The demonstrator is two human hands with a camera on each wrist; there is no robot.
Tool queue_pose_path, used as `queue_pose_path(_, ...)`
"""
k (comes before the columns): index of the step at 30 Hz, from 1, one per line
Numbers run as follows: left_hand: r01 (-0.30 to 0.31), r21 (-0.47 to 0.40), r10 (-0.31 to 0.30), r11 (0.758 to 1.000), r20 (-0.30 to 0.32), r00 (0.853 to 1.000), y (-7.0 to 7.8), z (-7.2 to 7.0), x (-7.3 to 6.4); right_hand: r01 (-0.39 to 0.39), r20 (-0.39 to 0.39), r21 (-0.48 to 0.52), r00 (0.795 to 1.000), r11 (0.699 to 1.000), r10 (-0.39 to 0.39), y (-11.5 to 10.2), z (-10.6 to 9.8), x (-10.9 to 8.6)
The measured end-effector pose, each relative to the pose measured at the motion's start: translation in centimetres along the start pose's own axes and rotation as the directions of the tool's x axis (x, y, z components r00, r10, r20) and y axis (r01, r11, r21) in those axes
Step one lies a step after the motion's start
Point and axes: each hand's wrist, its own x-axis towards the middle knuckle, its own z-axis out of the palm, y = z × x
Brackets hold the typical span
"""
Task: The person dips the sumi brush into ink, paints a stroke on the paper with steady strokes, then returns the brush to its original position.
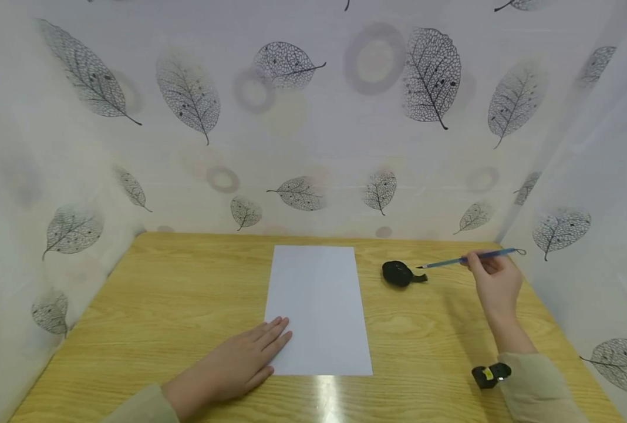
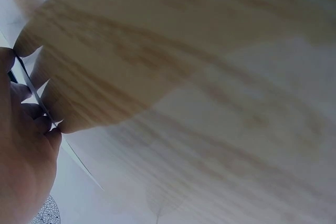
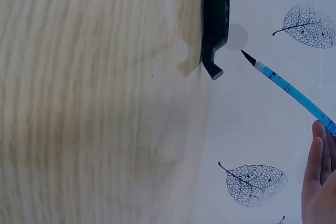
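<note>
A blank white sheet of paper (image 1: 319, 305) lies on the wooden table. My left hand (image 1: 242, 359) rests at its lower left edge, fingers straight and fingertips on the paper; the left wrist view shows the same hand (image 2: 26, 145) along the sheet's edge. My right hand (image 1: 495, 285) pinches a blue writing brush (image 1: 451, 261) above the table, its dark tip pointing left. Just left of the tip sits a small black ink dish (image 1: 397, 274) with a short handle. In the right wrist view the brush (image 3: 294, 94) is raised beside the dish's handle end.
The wooden table (image 1: 186, 282) has light grain and a glossy surface. A pale curtain (image 1: 303, 129) printed with leaves surrounds it at the back and both sides. A black strap device (image 1: 489, 375) is at the right wrist, by the sleeve (image 1: 538, 385).
</note>
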Motion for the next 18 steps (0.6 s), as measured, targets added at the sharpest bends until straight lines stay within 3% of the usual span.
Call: queue_pose_path(18, -0.005, -0.001, 0.005, 1.000, -0.001, 1.000, 0.0, 0.1, 0.0, 0.022, 0.018, 0.130, 1.000, 0.991, -0.024, -2.4, 1.8, -0.7)
